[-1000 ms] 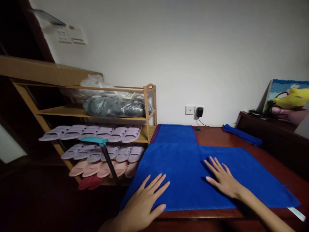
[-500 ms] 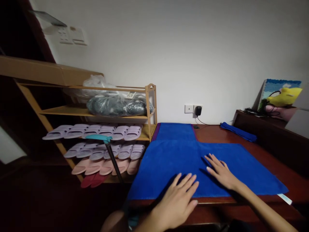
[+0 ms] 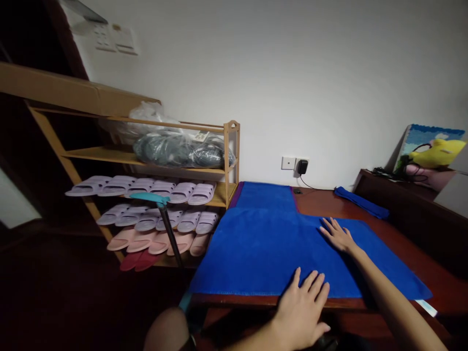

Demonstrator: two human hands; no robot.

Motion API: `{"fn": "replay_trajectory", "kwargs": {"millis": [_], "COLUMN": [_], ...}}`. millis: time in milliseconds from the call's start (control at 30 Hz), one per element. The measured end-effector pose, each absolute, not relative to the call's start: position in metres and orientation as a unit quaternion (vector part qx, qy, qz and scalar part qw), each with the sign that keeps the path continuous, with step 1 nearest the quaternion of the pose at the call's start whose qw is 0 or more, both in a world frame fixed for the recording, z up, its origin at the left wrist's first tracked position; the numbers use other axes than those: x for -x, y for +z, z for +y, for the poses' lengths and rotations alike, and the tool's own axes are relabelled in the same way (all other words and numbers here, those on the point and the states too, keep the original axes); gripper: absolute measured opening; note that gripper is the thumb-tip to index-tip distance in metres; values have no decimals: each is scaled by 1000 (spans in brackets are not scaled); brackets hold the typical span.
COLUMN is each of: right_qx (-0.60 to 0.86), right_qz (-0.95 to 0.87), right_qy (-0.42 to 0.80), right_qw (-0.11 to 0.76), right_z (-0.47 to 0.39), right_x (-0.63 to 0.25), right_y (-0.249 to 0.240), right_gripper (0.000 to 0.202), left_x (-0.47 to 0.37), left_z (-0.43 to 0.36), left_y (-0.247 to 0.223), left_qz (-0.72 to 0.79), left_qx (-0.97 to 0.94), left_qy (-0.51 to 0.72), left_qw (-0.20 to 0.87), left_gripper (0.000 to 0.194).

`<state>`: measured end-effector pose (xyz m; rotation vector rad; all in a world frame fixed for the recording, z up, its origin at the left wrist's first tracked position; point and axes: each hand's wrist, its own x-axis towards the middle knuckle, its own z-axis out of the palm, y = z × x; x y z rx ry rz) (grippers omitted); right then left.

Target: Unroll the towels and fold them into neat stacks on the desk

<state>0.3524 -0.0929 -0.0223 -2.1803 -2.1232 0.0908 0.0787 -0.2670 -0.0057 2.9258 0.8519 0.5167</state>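
A blue towel (image 3: 263, 253) lies spread over the wooden table, its stitched near edge along the table's front. My left hand (image 3: 303, 307) is at that front edge, palm down with fingers spread, fingertips over the towel. Farther back, my right hand (image 3: 338, 236) rests flat on the towel's right part, fingers stretched out. Neither hand grips anything. Behind, a folded blue cloth with purple edging (image 3: 266, 196) lies partly under or against the spread towel; which one I cannot tell. A white tag (image 3: 426, 308) sticks out at the near right corner.
Left of the table (image 3: 405, 248) stands a wooden rack (image 3: 231, 161) with several slippers (image 3: 201, 193) and plastic-wrapped goods (image 3: 179, 150). A teal-topped handle (image 3: 149, 198) rises before it. A rolled blue cloth (image 3: 361, 202) lies at the back right, near a plugged-in black adapter (image 3: 302, 166).
My right hand has slid away from me and slightly right over the towel. My left hand has moved right along the front edge. The camera view has shifted a little.
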Motion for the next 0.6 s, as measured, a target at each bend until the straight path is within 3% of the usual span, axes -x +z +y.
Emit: {"fn": "replay_trajectory", "kwargs": {"millis": [267, 600], "right_qx": [740, 769], "right_qz": [-669, -633], "right_qy": [45, 13], "right_qw": [57, 91], "right_z": [-73, -73], "right_x": [-373, -399], "right_y": [-27, -30], "right_gripper": [74, 72], "left_x": [-80, -79], "left_z": [-266, -266], "left_y": [-15, -19], "left_qz": [267, 263], "left_qx": [-946, -946], "left_qy": [172, 168], "left_qw": [-63, -81], "left_gripper": [65, 68]}}
